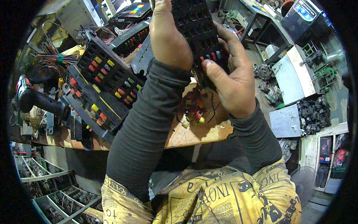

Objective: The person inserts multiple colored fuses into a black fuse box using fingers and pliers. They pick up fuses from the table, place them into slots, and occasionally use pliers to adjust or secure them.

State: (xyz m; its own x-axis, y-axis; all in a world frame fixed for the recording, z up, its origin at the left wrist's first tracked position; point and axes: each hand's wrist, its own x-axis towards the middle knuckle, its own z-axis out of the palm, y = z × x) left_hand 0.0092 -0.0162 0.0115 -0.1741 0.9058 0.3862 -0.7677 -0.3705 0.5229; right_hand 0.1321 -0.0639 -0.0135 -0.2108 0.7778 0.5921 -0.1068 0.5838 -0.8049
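A black fuse box (197, 28) is raised above the bench, tilted up, its top cut off by the frame. My left hand (169, 41) grips it along its left side, with the fingers mostly hidden or out of the picture. On the right side my right hand (235, 76) is closed round its lower part. The right thumb rests by a short row of red and blue fuses (210, 56) near the box's lower end. Below, a small heap of loose red and yellow fuses (195, 106) lies on the wooden bench (194, 138).
Left of my arm a larger fuse box (106, 74) with several coloured fuses lies on the bench. A cordless power tool (41, 100) and bundled wires (61, 58) are farther left. Metal racks (56, 183) stand lower left; a grey metal case (285, 120) is at the right.
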